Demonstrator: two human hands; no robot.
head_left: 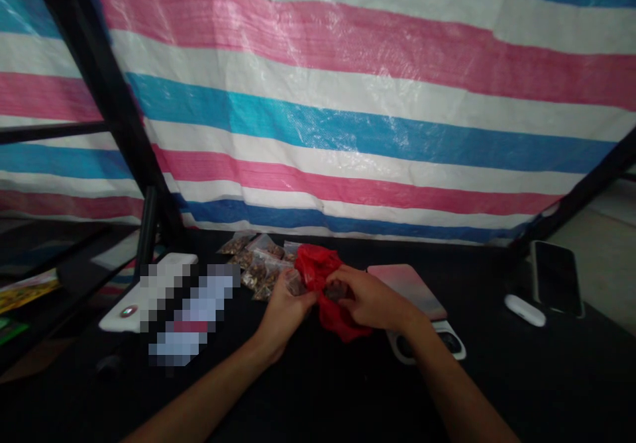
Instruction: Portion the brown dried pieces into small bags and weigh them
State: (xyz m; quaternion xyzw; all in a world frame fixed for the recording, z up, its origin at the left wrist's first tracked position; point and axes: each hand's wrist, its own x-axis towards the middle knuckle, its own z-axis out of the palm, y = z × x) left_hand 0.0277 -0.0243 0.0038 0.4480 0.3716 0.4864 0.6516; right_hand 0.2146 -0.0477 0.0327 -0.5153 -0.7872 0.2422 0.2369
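Observation:
My left hand (283,307) is closed on a small clear plastic bag (295,284), its thumb reaching toward the red plastic bag (342,320). Over that red bag, which lies crumpled and open in front of me, my right hand (370,295) curls its fingers. A dark brown clump of small pieces (336,289) shows at its fingertips; I cannot make out their kind. Just beyond my left hand lie several clear zip bags (256,267) filled with brown bits. To the right of the red bag is a digital scale (412,287) with a pinkish reflective plate, partly behind my right wrist.
A white device (169,274) and a blurred-out item (199,310) lie at left. On the right are a white earphone case (525,310) and a phone (556,277). A striped tarp (358,118) hangs behind the black table (338,390), with dark frame bars (112,105) at the sides.

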